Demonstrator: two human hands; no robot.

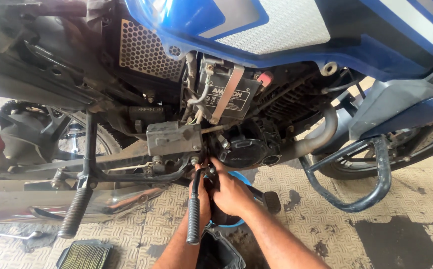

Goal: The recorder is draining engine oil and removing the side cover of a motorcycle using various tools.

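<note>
1. Head view: your left hand (pixel 204 192) reaches behind the ribbed kick lever (pixel 194 219); whether its fingers are closed I cannot tell.
2. Your right hand (pixel 231 192) has fingers curled under the black engine cover (pixel 246 147).
3. A blue basin (pixel 236 182) sits beneath your hands; its contents are hidden.
4. An air filter (pixel 84 255) lies on the floor.

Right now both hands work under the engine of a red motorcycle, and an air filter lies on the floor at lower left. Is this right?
Not quite: the head view shows the motorcycle is blue, not red. Both hands, left hand and right hand, work under the engine, and the air filter lies lower left.
</note>
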